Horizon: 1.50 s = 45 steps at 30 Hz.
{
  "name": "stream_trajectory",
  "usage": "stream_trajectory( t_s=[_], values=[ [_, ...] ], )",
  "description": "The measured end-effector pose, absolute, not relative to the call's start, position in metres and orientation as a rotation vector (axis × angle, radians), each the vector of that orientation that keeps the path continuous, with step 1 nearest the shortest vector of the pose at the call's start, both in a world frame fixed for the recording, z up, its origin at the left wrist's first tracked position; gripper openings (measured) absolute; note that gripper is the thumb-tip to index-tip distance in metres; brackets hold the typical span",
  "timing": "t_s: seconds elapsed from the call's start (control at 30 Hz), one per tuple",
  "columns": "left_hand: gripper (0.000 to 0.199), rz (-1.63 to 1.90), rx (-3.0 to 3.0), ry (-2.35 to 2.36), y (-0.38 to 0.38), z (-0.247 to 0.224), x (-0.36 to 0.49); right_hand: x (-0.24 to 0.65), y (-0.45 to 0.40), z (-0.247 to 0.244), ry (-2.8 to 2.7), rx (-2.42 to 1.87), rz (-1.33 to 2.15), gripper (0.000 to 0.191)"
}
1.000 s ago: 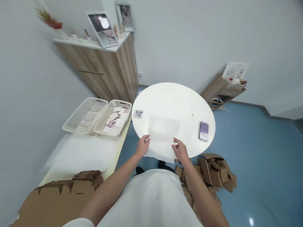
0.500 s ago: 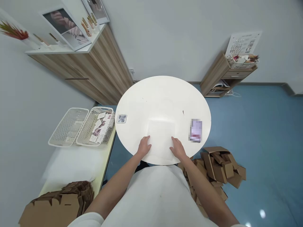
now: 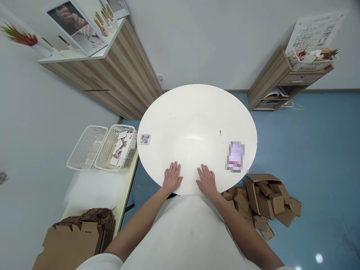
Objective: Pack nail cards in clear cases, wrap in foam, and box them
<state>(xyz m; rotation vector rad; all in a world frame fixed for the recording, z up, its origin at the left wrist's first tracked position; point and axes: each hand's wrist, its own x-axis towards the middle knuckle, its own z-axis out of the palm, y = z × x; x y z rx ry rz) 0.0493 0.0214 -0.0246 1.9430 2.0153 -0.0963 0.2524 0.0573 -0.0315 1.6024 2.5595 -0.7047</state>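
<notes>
Both hands rest near the front edge of the round white table [image 3: 197, 105]. My left hand [image 3: 172, 178] lies palm down with its fingers stretched forward and a little apart. To its right, my right hand [image 3: 206, 180] is also flat on the tabletop, fingers spread and holding nothing. Between and ahead of them the white surface shows a bright glare, and I cannot tell whether a thin sheet lies there. A small clear case [image 3: 144, 139] with dark pieces sits at the table's left edge. Right of my right hand lies a blurred purple item [image 3: 235, 156].
On a side table at left stand two white baskets [image 3: 87, 148] [image 3: 105, 157], one with cards, beside a stack of folded cardboard [image 3: 70, 243]. Cardboard boxes [image 3: 264, 206] are heaped on the floor at right. Wooden cabinets [image 3: 126, 71] [image 3: 267, 82] stand behind.
My hands have flattened onto the tabletop, fingers now spread forward instead of curled inward. A faint pale rectangle between them no longer shows clearly. The view has shifted slightly.
</notes>
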Motion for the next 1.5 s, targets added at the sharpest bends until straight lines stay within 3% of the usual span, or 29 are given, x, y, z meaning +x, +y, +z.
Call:
stream_trajectory(
  t_s=[0.7, 1.0, 1.17, 1.5],
  values=[
    [0.059, 0.070, 1.912, 1.936, 0.029, -0.016, 0.042, 0.215, 0.071, -0.005, 2.675, 1.819, -0.647, 0.047],
    [0.065, 0.491, 1.363, 2.217, 0.053, -0.009, -0.080, 0.083, 0.110, 0.010, 2.495, 1.688, -1.342, 0.057],
    [0.070, 0.728, 1.113, 2.112, 0.075, -0.015, -0.157, 0.006, 0.136, 0.002, 2.203, 1.675, -1.804, 0.063],
    [0.058, 0.830, 0.889, 1.880, 0.091, -0.024, -0.176, -0.044, 0.146, -0.001, 1.962, 1.694, -2.167, 0.070]
  ],
)
